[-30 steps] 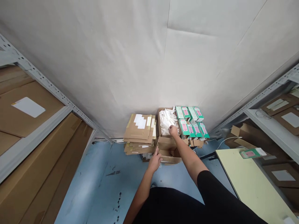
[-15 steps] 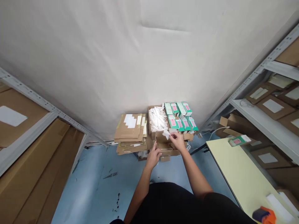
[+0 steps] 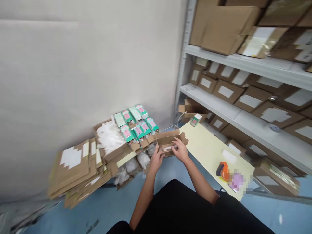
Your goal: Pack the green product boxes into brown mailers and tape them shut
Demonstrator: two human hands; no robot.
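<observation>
In my head view, the narrow, open brown cardboard box (image 3: 166, 140) is between the hands, left of the pale-yellow rectangular tabletop (image 3: 202, 143). My left hand (image 3: 156, 160) is part-closed on the box's left end. My right hand (image 3: 180, 151) curls half open over a slim white piece (image 3: 167, 148) inside; I cannot tell whether it's pinched. I'd steady the wall with the left and press lightly with the right.

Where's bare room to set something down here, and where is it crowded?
Right of the open box, the yellow table is bare between the lone green box and the orange item. Around that item, something white and something purple crowd the surface. By the wall, flattened cardboard, a white pile and more green boxes sit packed together.
</observation>
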